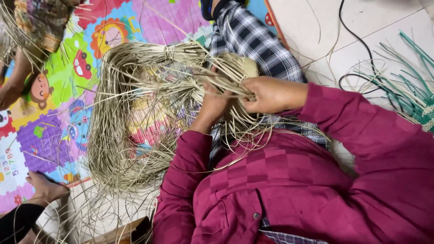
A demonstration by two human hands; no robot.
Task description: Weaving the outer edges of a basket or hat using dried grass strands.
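Mid-weave at frame centre: our right hand (266, 94) pinches the straw strands (135, 113) at the woven piece (247, 67), left hand (212, 103) fingers buried, grip unclear; next likely needs one strand separated.

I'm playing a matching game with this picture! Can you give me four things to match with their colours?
Things:
1. straw strands
2. sleeves
3. cable
4. strips at the right edge

Colours:
A. black
B. teal green
C. pale tan
D. dark pink

Pairs: 1-C, 2-D, 3-A, 4-B.

The left hand and right hand both grip the straw strands.
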